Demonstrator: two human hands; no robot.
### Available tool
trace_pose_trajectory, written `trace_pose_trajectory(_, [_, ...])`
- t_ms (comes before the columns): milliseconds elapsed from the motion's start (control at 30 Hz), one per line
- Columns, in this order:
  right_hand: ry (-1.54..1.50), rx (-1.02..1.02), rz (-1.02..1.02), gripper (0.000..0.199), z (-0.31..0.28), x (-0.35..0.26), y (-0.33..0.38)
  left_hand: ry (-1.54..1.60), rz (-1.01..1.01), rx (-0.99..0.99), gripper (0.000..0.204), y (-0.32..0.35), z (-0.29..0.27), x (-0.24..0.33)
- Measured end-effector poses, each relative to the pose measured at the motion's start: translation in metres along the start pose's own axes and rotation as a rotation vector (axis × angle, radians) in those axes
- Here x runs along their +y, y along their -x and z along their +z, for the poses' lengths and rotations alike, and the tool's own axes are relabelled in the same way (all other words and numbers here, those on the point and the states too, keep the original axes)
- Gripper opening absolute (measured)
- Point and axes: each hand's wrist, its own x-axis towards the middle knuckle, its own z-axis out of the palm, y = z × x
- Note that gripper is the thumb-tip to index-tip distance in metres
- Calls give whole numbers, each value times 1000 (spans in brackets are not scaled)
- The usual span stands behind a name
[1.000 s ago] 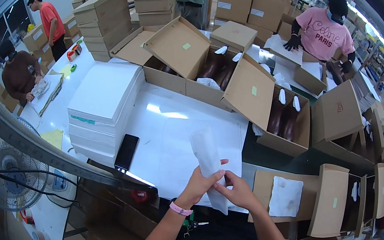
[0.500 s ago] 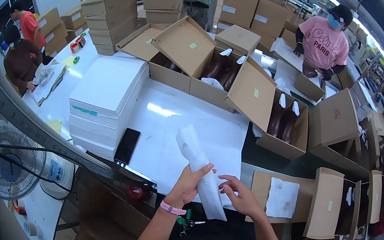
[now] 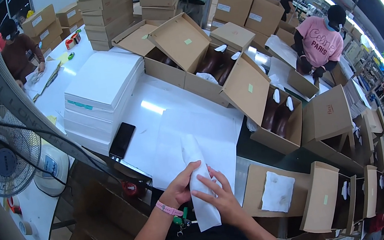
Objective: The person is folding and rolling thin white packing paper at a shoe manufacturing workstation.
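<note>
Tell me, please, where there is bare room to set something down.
The white tabletop is bare between the tall paper stack and the open boxes, beyond the loose sheets. Nearer, the sheets cover much of it, and the left hand and right hand hold a white roll. Rightward, open boxes leave little room.

The paper roll (image 3: 207, 213) is white, with a pink wristband (image 3: 168, 208) and a black phone (image 3: 122, 140) left of it, and tan boxes (image 3: 277, 141) with pale-green stickers (image 3: 250, 88) right of it.

A black phone (image 3: 123, 140) lies flat. A fan (image 3: 6, 160) stands near a tape roll (image 3: 27, 227). A co-worker (image 3: 321, 40) wears pink.
</note>
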Motion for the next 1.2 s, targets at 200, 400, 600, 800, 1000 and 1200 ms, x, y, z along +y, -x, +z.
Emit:
trace_pose_trajectory(200, [32,-10,-53,86,2,-18,9,37,3,-22,51,33,15,-19])
trace_pose_trajectory(400, [25,-6,-25,59,5,-47,31,-36,-20,-34,53,43,-2,-44])
trace_pose_trajectory(600, [30,9,-86,68,6,-71,47,-34,-102,-77,57,64,4,-56])
trace_pose_trajectory(800, [116,-100,-162,77,3,-78,57,77,-121,-107,60,76,11,-58])
trace_pose_trajectory(1000, [108,-109,-170,79,0,-86,59,195,-193,-162,64,71,6,-63])
trace_pose_trajectory(1200, [21,-187,-252,74,-16,-81,40,285,-234,-144,73,72,17,-62])
